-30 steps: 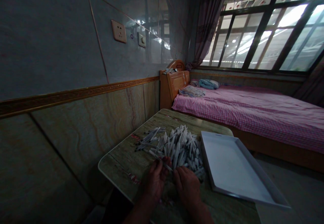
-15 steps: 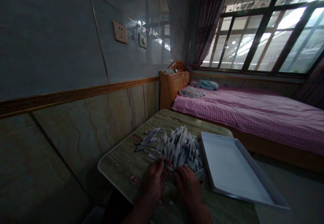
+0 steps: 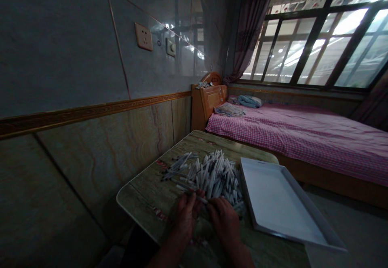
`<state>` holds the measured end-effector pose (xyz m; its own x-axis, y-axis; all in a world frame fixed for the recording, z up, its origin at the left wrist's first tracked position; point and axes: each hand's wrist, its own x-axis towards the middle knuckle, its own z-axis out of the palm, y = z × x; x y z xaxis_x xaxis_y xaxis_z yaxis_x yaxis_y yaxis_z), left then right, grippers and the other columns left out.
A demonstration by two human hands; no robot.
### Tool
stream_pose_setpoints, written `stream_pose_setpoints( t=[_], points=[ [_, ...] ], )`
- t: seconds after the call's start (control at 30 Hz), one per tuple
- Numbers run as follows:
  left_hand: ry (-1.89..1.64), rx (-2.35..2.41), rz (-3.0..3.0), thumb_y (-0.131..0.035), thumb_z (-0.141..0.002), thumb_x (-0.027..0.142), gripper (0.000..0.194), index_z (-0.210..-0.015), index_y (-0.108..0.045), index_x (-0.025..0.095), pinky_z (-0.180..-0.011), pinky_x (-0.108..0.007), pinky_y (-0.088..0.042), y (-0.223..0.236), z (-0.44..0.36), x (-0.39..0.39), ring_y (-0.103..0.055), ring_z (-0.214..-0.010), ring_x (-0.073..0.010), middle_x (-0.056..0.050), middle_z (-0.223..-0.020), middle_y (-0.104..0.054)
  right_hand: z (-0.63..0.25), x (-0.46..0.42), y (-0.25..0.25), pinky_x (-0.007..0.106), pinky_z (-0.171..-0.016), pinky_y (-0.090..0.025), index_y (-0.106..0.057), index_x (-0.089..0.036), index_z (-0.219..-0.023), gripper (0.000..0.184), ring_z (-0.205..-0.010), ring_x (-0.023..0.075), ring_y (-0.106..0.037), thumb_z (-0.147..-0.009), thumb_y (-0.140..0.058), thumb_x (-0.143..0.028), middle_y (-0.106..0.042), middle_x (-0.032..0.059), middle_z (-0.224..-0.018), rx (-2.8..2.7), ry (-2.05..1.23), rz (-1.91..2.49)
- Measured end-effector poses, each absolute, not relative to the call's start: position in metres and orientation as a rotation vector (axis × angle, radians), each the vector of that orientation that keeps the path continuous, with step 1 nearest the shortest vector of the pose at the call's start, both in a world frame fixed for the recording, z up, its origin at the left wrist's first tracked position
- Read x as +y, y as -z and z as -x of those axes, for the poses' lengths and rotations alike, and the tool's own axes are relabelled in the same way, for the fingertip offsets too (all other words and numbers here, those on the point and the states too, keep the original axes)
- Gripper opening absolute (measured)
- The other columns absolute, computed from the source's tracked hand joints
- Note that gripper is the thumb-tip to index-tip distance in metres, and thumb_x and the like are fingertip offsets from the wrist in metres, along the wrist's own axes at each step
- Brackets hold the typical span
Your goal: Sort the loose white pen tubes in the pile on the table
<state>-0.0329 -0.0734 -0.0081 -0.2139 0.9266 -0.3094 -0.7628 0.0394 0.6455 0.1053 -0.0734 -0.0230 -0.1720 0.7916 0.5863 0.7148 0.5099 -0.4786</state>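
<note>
Between my two hands is a slim whitish pen [image 3: 201,199], lying roughly crosswise. My left hand [image 3: 186,211] pinches it toward its left end, and the fingertips of my right hand [image 3: 223,217] close on its right end. Just beyond my fingers lies a heap of pens [image 3: 212,175], white and translucent with some dark parts. A looser bunch of darker-tipped pens [image 3: 178,166] lies at the heap's left. The dim light hides fine detail at my fingertips.
The pens lie on a small wood-patterned table [image 3: 142,195] with rounded corners. A shallow white tray [image 3: 279,203] sits at its right, overhanging the edge. A bed with a pink checked cover [image 3: 287,138] stands beyond, and a tiled wall [image 3: 121,138] runs along the left.
Both hands stay in nearly the same place with the pen between them. The heap and the tray have not moved.
</note>
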Motion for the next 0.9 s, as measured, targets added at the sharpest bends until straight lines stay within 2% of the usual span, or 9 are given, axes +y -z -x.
stream_pose_setpoints(
  t=[0.17, 0.37, 0.53, 0.73, 0.9],
  points=[
    [-1.585, 0.866, -0.275, -0.08, -0.073, 0.022, 0.019, -0.082, -0.064, 0.019, -0.078, -0.029, -0.058, 0.0082, 0.0323, -0.0736, -0.075, -0.089, -0.0216, -0.007, -0.089, -0.078, -0.1049, -0.0738, 0.022, 0.024, -0.067, -0.039, -0.063, -0.022, -0.076, 0.037, -0.07, 0.0147, -0.06, -0.103, -0.039, -0.032, -0.061, 0.0011, -0.071, -1.931, -0.073, 1.278],
    [-1.573, 0.876, -0.285, -0.079, -0.075, 0.024, 0.016, -0.081, -0.066, 0.019, -0.079, -0.03, -0.058, 0.0069, 0.033, -0.0752, -0.075, -0.092, -0.0228, -0.008, -0.092, -0.078, -0.1055, -0.0744, 0.0196, 0.024, -0.072, -0.041, -0.066, -0.023, -0.091, 0.025, -0.079, 0.0163, -0.062, -0.101, -0.045, -0.034, -0.064, 0.0025, -0.083, -1.906, -0.121, 1.238],
    [-1.579, 0.862, -0.26, -0.079, -0.075, 0.021, 0.015, -0.082, -0.066, 0.018, -0.081, -0.03, -0.058, 0.0065, 0.033, -0.0753, -0.075, -0.09, -0.0216, -0.009, -0.092, -0.078, -0.1051, -0.0741, 0.0196, 0.026, -0.069, -0.039, -0.06, -0.023, -0.073, 0.034, -0.071, 0.0167, -0.058, -0.101, -0.044, -0.032, -0.061, 0.0013, -0.072, -1.909, -0.057, 1.302],
    [-1.59, 0.856, -0.277, -0.082, -0.072, 0.026, 0.021, -0.083, -0.066, 0.017, -0.078, -0.03, -0.059, 0.0115, 0.0328, -0.0741, -0.075, -0.09, -0.0222, -0.009, -0.092, -0.078, -0.1051, -0.0766, 0.0147, 0.026, -0.073, -0.042, -0.066, -0.023, -0.093, 0.021, -0.081, 0.0174, -0.061, -0.099, -0.047, -0.031, -0.065, 0.0033, -0.086, -1.887, -0.141, 1.25],
    [-1.614, 0.846, -0.305, -0.082, -0.071, 0.027, 0.023, -0.084, -0.065, 0.018, -0.083, -0.031, -0.057, 0.0159, 0.0323, -0.0728, -0.074, -0.091, -0.0216, -0.007, -0.092, -0.078, -0.1048, -0.075, 0.0177, 0.027, -0.071, -0.04, -0.062, -0.024, -0.074, 0.033, -0.072, 0.0171, -0.059, -0.101, -0.044, -0.032, -0.062, 0.0016, -0.073, -1.882, -0.051, 1.303]
  ],
)
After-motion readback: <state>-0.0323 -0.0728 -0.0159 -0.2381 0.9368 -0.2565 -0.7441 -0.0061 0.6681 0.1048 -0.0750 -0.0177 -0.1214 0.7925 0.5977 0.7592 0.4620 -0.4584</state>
